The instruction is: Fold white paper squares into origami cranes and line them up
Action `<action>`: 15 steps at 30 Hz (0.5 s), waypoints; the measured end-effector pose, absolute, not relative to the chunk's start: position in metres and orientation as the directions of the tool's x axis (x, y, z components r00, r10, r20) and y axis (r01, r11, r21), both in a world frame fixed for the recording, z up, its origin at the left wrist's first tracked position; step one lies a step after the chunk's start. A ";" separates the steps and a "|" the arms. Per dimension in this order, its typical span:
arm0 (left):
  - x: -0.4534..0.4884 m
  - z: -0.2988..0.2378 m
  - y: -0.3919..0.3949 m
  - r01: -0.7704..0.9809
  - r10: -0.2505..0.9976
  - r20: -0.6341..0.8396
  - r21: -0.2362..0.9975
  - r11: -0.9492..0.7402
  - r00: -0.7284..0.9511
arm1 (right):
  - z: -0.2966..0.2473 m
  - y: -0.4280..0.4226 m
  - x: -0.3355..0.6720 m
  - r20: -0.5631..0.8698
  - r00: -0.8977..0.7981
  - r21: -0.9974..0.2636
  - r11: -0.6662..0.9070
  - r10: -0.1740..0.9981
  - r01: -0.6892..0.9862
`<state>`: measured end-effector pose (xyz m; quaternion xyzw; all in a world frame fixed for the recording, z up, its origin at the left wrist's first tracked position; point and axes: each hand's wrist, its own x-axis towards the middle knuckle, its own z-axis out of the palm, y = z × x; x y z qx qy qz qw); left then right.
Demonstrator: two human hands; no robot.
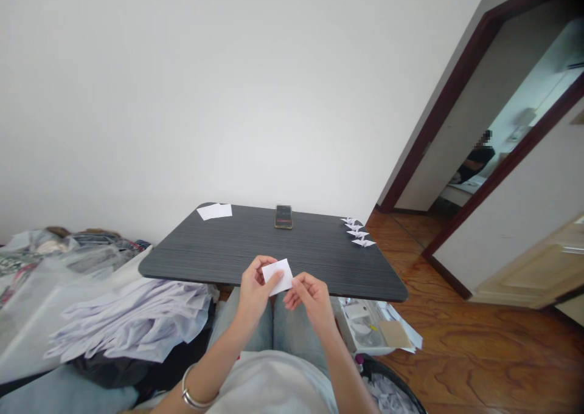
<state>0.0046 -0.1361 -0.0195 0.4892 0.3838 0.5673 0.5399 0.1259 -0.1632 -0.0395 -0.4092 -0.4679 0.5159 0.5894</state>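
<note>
The fingers of both hands pinch a small white paper square by its edges, so the middle of the paper stays free. The left hand holds one side with its thumb on top, and the right hand has its bent fingers nearly closed on the lower corner. The paper is held up in the air, just over the near edge of a dark wood-grain table and above the person's blue jeans. Holding it there seems to give the hands room and a clear view. Four little folded paper birds sit in a line at the far right corner, out of the way of the hands. A phone lies at the far edge, and white paper sheets lie at the far left corner. A big pile of white paper sits to the left.
</note>
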 end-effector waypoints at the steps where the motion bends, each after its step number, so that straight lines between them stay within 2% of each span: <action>1: 0.005 -0.020 -0.136 -0.229 0.987 0.148 0.965 -0.131 0.059 | -0.039 -0.163 0.126 0.136 0.024 -0.967 0.138 0.990 -0.212; 15: 0.003 -0.020 -0.133 -0.245 0.985 0.172 0.956 -0.160 0.030 | -0.038 -0.161 0.135 0.109 -0.127 -0.960 0.071 0.986 -0.271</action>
